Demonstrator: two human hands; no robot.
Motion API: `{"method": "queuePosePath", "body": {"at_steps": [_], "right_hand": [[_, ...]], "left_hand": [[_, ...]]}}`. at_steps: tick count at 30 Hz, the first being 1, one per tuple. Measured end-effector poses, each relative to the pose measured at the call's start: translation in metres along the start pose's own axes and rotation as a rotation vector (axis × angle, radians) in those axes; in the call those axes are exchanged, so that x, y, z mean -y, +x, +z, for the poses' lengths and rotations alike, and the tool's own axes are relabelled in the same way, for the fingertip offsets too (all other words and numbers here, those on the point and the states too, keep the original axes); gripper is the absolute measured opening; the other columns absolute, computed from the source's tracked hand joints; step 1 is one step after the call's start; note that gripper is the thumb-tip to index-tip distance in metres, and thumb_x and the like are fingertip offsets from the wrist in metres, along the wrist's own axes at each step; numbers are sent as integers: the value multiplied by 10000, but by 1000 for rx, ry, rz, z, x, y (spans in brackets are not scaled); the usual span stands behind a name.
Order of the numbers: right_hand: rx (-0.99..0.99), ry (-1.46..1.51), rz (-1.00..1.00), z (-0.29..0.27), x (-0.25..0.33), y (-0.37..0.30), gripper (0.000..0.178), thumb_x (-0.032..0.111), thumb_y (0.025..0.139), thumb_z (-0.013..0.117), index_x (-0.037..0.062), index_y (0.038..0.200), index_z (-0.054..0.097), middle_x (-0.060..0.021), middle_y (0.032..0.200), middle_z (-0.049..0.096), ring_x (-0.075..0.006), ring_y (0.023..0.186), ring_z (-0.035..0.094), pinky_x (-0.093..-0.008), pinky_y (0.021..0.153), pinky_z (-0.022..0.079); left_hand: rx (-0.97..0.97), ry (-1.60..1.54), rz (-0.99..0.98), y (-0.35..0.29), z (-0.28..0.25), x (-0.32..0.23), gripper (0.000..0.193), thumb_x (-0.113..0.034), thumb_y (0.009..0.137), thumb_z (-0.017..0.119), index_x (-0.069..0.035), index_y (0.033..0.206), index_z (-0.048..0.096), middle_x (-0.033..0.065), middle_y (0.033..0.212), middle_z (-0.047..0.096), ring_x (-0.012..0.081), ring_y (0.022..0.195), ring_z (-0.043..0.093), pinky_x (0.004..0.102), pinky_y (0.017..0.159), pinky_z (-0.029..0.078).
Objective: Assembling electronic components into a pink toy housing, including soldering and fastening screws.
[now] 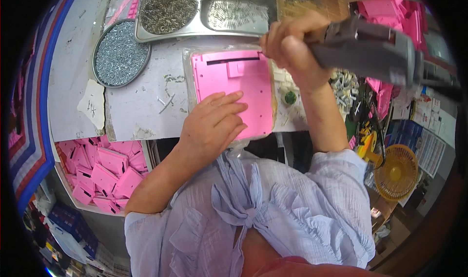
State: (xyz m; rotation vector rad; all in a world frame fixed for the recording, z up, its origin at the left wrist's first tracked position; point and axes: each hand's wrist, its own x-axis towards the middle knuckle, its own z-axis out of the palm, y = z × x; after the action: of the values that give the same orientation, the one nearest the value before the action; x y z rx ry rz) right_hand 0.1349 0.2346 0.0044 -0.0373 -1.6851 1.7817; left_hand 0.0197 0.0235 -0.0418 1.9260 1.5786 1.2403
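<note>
A flat pink plastic casing (pixel 254 94) with a black slot strip along its far side lies on clear plastic wrap at the table's near edge. My left hand (pixel 210 126) rests on its lower left part, fingers stretched out flat on the surface. Gripped in my right hand (pixel 298 48) is a dark grey power screwdriver (pixel 368 53), its body pointing off to the right. That hand is over the casing's far right corner. Whether the tool's tip touches the casing cannot be made out, since my fingers cover it.
A round dish of screws (pixel 122 55) stands at the left. Behind the casing, a metal tray (pixel 214 36) holds springs and small metal parts. A box of pink casings (pixel 105 174) sits below the table at the left. Small white parts (pixel 345 92) and a yellow fan (pixel 396 172) are at the right.
</note>
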Motion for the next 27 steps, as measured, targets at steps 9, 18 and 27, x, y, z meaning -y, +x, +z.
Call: {"method": "queuePosePath", "body": {"at_steps": [9, 18, 27], "right_hand": [[-184, -54, 45, 15, 14, 7, 181, 219, 956, 673, 77, 953, 561, -7, 599, 508, -133, 472, 412, -333, 486, 380], [212, 359, -29, 63, 55, -7, 284, 365, 949, 743, 134, 983, 581, 42, 614, 565, -81, 492, 547, -255, 511, 538], [183, 346, 24, 81, 54, -4, 271, 357, 955, 737, 139, 965, 576, 47, 598, 555, -82, 489, 534, -262, 518, 537]], "left_hand": [[-101, -56, -17, -6, 4, 2, 171, -124, 794, 819, -76, 860, 669, 76, 1063, 738, 281, 1121, 695, 453, 1014, 502], [-266, -96, 19, -16, -12, 3, 299, -123, 748, 874, -112, 972, 676, 32, 998, 736, 229, 1022, 729, 521, 1092, 443], [-329, -110, 16, -23, -20, 7, 297, -121, 741, 881, -124, 942, 662, 22, 966, 731, 216, 987, 734, 533, 1095, 439]]}}
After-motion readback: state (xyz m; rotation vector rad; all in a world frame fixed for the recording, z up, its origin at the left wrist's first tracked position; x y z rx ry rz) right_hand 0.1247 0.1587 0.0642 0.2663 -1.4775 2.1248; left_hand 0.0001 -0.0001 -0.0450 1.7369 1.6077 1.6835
